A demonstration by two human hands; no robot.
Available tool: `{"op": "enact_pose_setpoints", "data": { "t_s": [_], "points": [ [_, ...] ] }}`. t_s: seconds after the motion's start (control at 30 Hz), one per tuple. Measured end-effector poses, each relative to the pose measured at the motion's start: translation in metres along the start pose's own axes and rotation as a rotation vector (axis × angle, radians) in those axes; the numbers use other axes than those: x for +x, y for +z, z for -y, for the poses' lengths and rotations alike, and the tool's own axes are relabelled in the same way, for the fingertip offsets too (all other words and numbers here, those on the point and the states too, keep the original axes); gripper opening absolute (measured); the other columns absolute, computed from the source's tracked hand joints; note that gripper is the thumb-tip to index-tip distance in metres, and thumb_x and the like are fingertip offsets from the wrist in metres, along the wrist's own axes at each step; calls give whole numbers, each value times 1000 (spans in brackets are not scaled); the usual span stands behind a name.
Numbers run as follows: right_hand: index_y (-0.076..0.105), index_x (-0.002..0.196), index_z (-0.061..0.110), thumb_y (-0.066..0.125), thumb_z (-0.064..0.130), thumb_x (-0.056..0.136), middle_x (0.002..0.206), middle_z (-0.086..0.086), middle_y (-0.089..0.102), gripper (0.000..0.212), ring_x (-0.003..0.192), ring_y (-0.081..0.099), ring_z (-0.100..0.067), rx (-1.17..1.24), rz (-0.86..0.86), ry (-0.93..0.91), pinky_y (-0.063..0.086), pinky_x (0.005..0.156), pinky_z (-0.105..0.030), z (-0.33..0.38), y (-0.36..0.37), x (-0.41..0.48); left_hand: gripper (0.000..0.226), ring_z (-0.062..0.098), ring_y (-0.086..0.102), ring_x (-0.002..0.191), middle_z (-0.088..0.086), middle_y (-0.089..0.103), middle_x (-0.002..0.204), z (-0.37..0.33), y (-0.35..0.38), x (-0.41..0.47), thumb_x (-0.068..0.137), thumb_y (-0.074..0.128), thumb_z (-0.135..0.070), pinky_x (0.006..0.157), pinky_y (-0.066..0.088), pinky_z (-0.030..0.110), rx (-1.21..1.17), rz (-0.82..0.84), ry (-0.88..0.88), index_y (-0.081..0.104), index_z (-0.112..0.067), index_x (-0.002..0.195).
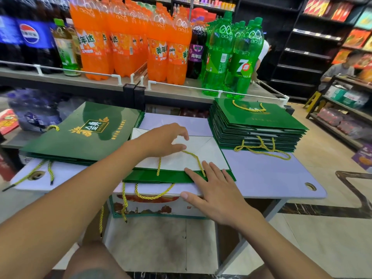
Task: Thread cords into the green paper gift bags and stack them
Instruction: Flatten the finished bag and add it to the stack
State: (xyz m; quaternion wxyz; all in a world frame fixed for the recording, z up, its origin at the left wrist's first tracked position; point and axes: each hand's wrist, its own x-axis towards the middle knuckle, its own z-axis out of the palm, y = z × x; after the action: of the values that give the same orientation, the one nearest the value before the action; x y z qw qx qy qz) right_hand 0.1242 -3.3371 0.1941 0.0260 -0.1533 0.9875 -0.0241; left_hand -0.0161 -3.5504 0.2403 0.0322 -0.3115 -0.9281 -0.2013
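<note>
Head view: the flat green paper gift bag point(161, 176) lies in the middle of the pale lavender folding table point(267, 178), directly under both of your hands. A twisted yellow cord point(196, 159) loops across its top face. One leg of the loop runs down to the bag's near green edge beside your right fingers. The top of the loop ends right at your left thumb.

The bag is glossy dark green along the near edge, and its upper face shows a white folded panel with diagonal creases. A second yellow cord loop point(155, 196) hangs from it over the table's front edge.

Your left hand point(161, 140) reaches in from the left with the palm down and the fingers loosely curled above the white panel. You cannot tell whether the thumb pinches the cord or only touches it. Your right hand point(213, 188) lies flat, fingers straight and spread, and presses on the bag's near right corner.

To the right sits a neat stack of corded green bags point(255, 121). To the left lies a pile of green bags with a gold logo point(80, 141). Behind the table, a shelf carries orange soda bottles point(124, 43) and green soda bottles point(231, 57).
</note>
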Motion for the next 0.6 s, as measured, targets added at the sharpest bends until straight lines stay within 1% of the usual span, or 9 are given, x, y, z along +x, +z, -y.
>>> {"op": "enact_pose_setpoints", "data": {
  "t_s": [0.1,0.2,0.23,0.3,0.37,0.43,0.47,0.57,0.6],
  "points": [
    [-4,158,55,14,84,93,174,-4,0,73,159,-6,-23,3,-24,-17,1,127,-46,-1,-4,-6,14,4,48,116,-21,54,126,-4,-11,-44,100,56,-51,99,45,36,86,-45,9,57,-45,113],
    [5,158,55,21,85,91,173,-2,10,76,159,5,-23,-16,-46,-40,10,126,-45,-5,-7,-18,14,-4,47,115,-28,53,120,-4,-14,-88,97,51,-60,103,44,35,93,31,13,55,-49,105],
    [10,158,54,26,84,91,172,-1,15,75,158,11,-24,-41,-64,-50,16,124,-45,-7,-6,-21,15,-4,47,117,-28,53,121,-4,-14,-100,96,50,-62,104,44,35,88,60,19,55,-50,104],
    [22,157,52,37,72,94,166,1,31,67,152,26,-23,-92,-127,-79,29,117,-44,-13,-5,-24,22,-6,45,124,-29,52,129,-2,-13,-117,94,48,-68,107,43,32,110,89,49,55,-52,108],
    [35,152,49,42,60,97,158,5,44,57,144,40,-22,-121,-169,-104,41,107,-43,-20,-7,-24,34,-13,39,129,-30,48,140,-2,-16,-127,92,47,-74,112,35,22,114,85,64,56,-52,117],
    [43,148,46,35,57,99,150,7,53,51,136,51,-21,-147,-201,-133,52,97,-42,-24,-13,-24,53,-18,32,131,-31,43,147,-5,-18,-137,86,47,-81,110,21,6,133,87,83,56,-50,128],
    [46,147,45,29,58,99,147,8,57,52,132,55,-20,-159,-228,-151,56,92,-41,-24,-18,-25,62,-19,29,134,-33,40,148,-3,-20,-139,82,46,-86,108,17,3,126,96,88,54,-50,133],
    [51,143,43,22,53,101,134,12,66,52,122,63,-18,-140,-348,-213,60,78,-41,-23,-39,-28,76,-19,24,140,-40,35,150,4,-26,-142,78,44,-93,113,18,9,47,55,64,46,-52,142],
    [51,142,43,23,50,102,131,14,66,49,119,64,-18,-129,-384,-222,59,74,-41,-24,-48,-27,75,-15,28,142,-36,41,148,7,-30,-138,79,44,-92,115,22,13,-96,-30,-23,50,-50,140]
  ]
}}
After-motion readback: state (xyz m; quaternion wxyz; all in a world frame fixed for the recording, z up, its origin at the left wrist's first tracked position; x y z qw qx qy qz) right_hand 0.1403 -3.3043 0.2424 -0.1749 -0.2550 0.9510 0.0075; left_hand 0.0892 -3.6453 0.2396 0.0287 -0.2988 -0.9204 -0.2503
